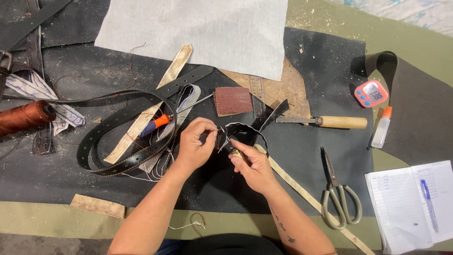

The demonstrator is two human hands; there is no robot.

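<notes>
While both hands pinch it, the black leather strip [245, 130] curls up between the fingers. Left hand [196, 141] grips one end; right hand [250, 163] presses a small tool beside it. Stitching looks unfinished.

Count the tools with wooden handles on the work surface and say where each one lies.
1: a wooden-handled tool lies right of the hands, above the scissors. The screwdriver-like tool by the belt has an orange-and-blue handle instead. Others may be hidden under the leather sheets.

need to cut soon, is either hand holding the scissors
No, the scissors lie on the mat, apart from the right hand.
</notes>
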